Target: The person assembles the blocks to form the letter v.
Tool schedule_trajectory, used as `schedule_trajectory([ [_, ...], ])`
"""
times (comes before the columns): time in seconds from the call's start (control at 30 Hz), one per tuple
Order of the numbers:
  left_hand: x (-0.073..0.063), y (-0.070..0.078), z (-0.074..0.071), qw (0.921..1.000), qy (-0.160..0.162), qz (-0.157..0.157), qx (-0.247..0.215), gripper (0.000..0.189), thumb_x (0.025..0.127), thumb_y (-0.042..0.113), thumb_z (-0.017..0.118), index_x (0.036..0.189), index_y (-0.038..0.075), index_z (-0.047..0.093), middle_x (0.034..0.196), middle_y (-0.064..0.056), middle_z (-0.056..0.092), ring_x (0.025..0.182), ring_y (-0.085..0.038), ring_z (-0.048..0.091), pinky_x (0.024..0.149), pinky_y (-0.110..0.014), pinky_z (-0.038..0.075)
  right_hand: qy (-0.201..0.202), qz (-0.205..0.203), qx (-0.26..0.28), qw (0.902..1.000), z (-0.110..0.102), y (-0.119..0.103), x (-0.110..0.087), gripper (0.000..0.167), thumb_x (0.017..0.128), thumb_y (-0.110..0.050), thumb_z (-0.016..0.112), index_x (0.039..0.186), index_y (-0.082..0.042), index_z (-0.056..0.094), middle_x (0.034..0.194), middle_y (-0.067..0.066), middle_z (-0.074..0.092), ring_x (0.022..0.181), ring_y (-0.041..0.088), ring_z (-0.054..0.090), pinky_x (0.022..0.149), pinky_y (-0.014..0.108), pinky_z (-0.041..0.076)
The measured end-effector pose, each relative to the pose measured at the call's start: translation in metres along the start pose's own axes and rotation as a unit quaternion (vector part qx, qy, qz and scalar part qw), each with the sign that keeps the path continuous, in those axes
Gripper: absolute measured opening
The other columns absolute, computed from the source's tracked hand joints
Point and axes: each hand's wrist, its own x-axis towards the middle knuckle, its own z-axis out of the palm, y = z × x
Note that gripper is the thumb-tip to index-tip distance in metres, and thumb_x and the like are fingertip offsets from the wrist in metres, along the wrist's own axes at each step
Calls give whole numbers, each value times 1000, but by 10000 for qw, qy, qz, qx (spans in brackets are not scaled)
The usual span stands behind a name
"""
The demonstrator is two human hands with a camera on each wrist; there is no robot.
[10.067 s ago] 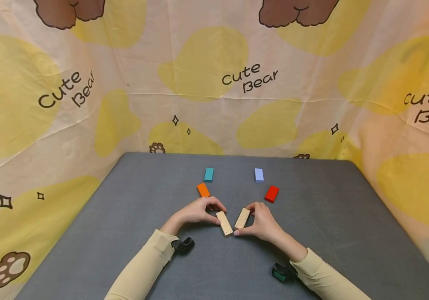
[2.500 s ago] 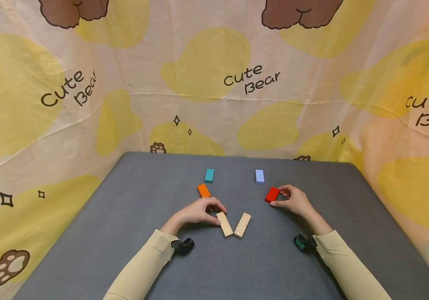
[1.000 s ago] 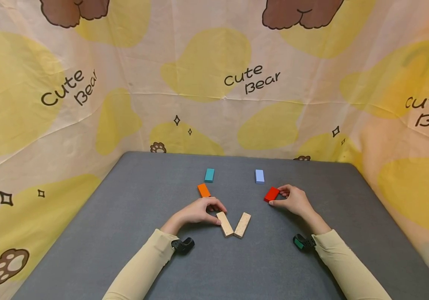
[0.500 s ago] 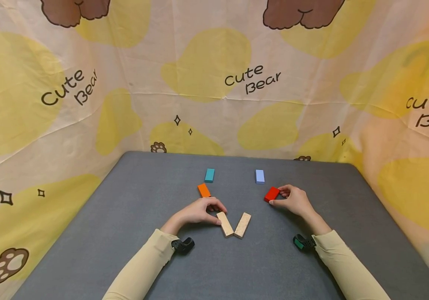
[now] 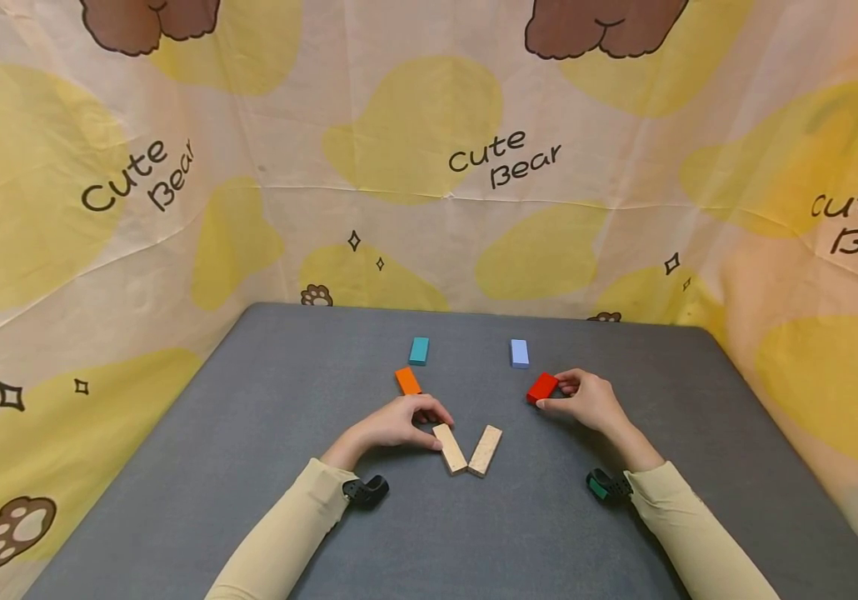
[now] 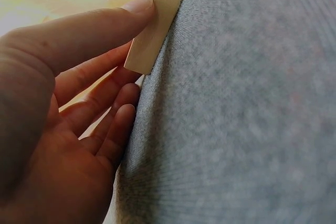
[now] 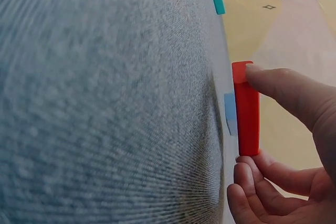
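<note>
With thumb and fingertips my left hand [image 5: 399, 423] pinches the left one of two plain wooden blocks [image 5: 450, 450]. The wrist view shows its thumb flat on that block's side [image 6: 160, 27], the other fingers behind it. The second wooden block [image 5: 485, 451] lies just to the right, the near ends of the two almost meeting in a V. Further off on the right, my right hand [image 5: 590, 404] pinches a red block [image 5: 542, 388] by its ends. In the right wrist view the thumb sits at one end of the red block [image 7: 248, 114] and fingertips at the other.
An orange block [image 5: 408, 381] lies just beyond the left hand. Behind it is a teal block [image 5: 418, 351], and a light blue block [image 5: 520, 353] lies at the back right. All are on a grey table [image 5: 286, 358], with a printed cloth [image 5: 399, 125] around it.
Since ten seconds ago my right hand has left the right wooden block and taken hold of the red block, which has shifted slightly left and turned a little. The left hand stays put.
</note>
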Motion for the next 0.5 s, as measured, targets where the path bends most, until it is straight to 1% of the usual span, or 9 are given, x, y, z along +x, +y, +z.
schedule_trajectory([
  [0.17, 0, 0, 0, 10000, -7, 17, -6, 36, 78, 24, 79, 112, 21, 67, 108, 11, 62, 100, -9, 57, 90, -26, 46, -14, -34, 21, 10000, 0, -2, -1, 65, 70, -45, 81, 112, 1, 63, 104, 17, 67, 93, 27, 61, 81, 42, 51],
  [0.5, 0, 0, 0, 10000, -7, 2, -4, 35, 78, 24, 79, 112, 22, 67, 108, 11, 62, 100, -9, 56, 90, -25, 46, -79, -59, 35, 9999, -1, -12, -3, 66, 70, -46, 81, 114, 1, 63, 106, 17, 67, 95, 27, 62, 83, 43, 51],
])
